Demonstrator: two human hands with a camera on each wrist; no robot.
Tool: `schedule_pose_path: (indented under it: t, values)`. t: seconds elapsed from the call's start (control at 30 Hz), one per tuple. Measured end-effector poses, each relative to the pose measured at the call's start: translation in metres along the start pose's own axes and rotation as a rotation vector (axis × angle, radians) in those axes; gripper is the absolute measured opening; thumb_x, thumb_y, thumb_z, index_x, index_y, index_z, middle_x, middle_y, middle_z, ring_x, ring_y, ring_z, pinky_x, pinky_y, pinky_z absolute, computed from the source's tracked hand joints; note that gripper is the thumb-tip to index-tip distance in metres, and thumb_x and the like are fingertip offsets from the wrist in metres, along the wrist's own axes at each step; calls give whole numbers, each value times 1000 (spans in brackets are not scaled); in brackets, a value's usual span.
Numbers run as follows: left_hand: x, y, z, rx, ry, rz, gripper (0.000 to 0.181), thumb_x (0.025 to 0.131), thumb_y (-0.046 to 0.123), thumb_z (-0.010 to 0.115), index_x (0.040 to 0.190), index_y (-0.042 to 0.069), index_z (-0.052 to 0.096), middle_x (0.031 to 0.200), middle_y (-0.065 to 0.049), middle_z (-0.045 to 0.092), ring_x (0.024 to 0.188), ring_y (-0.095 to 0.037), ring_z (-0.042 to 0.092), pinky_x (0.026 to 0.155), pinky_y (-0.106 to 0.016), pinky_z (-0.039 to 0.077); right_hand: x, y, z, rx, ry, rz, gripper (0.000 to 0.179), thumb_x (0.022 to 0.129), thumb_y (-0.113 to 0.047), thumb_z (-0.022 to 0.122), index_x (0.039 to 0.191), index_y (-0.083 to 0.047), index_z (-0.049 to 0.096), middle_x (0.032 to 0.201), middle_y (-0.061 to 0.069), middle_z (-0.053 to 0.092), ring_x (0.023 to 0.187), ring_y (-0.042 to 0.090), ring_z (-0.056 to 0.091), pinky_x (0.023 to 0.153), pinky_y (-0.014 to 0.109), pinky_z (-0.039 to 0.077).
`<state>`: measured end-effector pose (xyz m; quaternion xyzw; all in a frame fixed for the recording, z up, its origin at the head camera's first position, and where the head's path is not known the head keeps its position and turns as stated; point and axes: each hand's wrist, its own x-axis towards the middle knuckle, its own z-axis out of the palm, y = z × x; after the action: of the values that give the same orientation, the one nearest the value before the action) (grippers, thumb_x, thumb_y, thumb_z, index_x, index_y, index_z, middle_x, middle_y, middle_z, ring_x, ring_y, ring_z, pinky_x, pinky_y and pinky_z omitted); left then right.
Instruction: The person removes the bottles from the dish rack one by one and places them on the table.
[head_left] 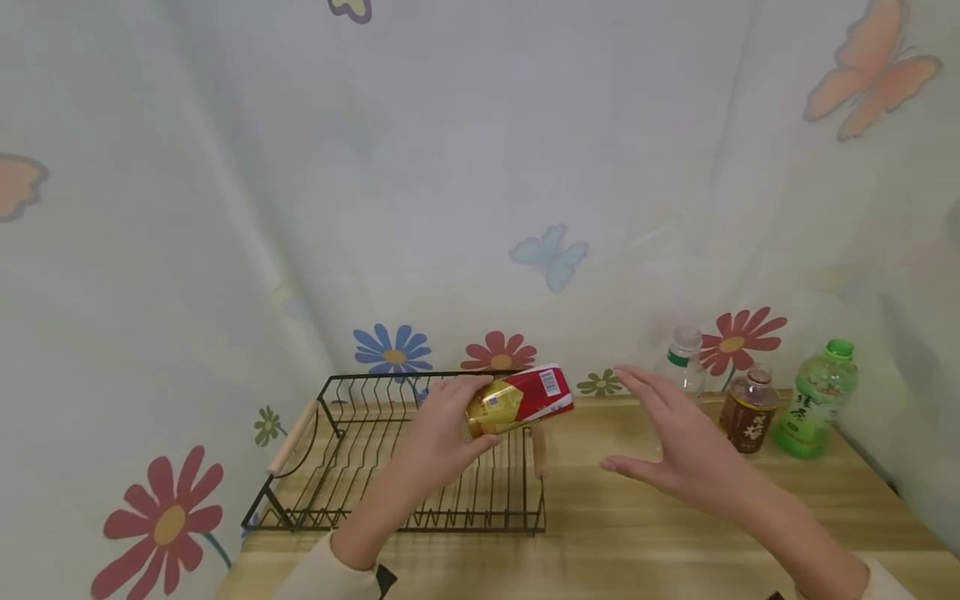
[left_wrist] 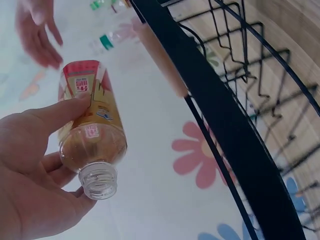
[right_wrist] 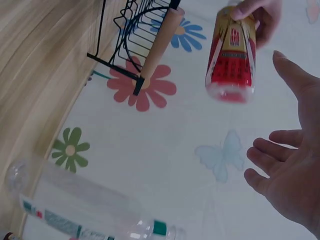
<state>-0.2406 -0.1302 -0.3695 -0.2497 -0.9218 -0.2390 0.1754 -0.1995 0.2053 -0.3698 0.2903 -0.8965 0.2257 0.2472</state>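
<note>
Above the right side of a black wire dish rack [head_left: 397,530], my left hand [head_left: 435,433] grips a plastic bottle [head_left: 519,402] with a red and gold label. The bottle lies tilted, its base pointing right towards my other hand. In the left wrist view, its clear mouth [left_wrist: 98,181] has no cap, and the thumb presses along the label. My right hand [head_left: 678,433] is held in the air to the right of the bottle, apart from it. Its thumb and fingers are spread, with nothing between them.
At the back right of the wooden table [head_left: 600,517] stand a clear bottle [head_left: 684,367] with a green band, a brown-labelled bottle [head_left: 750,412] and a green bottle [head_left: 817,400]. The rack has wooden side handles [head_left: 295,437]. A flower-printed curtain [head_left: 450,167] hangs behind.
</note>
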Motion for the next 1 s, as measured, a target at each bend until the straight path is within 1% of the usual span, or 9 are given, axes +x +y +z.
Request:
schedule_pose_path:
  t: [0.1,0.17,0.27,0.37,0.53,0.63,0.73,0.9,1.0]
  values:
    - [4,8,2,29,-20,27,75,80,22,97,145,18,59,140,0,64,121,-23,54,92,-41,56,19,-8,8,-51,-43,-62,108,79,-51,93,162,-7,39,162,13,44,144,38,47,109,62,47]
    - [8,13,3,42,-39,55,76,79,20,97,145,18,59,138,1,64,121,-24,53,92,-41,56,32,-12,12,-83,-69,-104,108,78,-52,94,160,-6,42,161,13,46,143,37,48,110,60,47]
    - [14,17,8,65,-64,111,76,79,18,96,145,17,57,138,0,63,123,-26,53,96,-43,57,46,-16,16,-112,-100,-162,105,76,-51,95,157,-4,46,156,15,51,139,37,52,109,58,49]
    - [19,21,13,72,-78,144,75,81,18,95,145,17,56,137,0,63,126,-25,53,100,-43,56,55,-17,21,-123,-123,-200,100,76,-48,96,153,-1,51,150,16,55,133,37,56,106,56,52]
    - [22,26,21,67,-89,172,73,83,20,94,144,17,55,137,1,62,126,-23,54,104,-41,55,57,-13,31,-122,-147,-178,90,78,-42,96,148,-2,55,143,14,59,124,33,60,100,50,57]
    - [22,29,23,78,-92,182,73,83,22,94,144,17,55,138,1,62,127,-22,55,105,-40,54,55,-11,35,-126,-157,-159,88,78,-40,96,147,-2,56,140,14,60,120,32,62,98,50,58]
    - [22,31,24,94,-90,183,72,84,23,94,144,17,55,139,1,62,126,-22,55,105,-39,54,55,-10,38,-143,-152,-169,84,79,-40,95,144,-2,58,136,13,62,117,31,63,98,49,58]
    - [21,34,27,84,-96,166,70,84,20,93,144,16,56,141,0,62,128,-23,53,106,-41,53,55,-8,40,-167,-128,-200,78,78,-38,96,138,-2,62,130,11,66,115,29,64,97,48,58]
    - [21,35,28,86,-94,161,70,84,21,94,143,16,58,139,1,63,128,-23,54,106,-42,53,54,-8,41,-175,-127,-207,76,77,-37,97,136,-2,64,128,11,67,114,29,64,97,49,58]
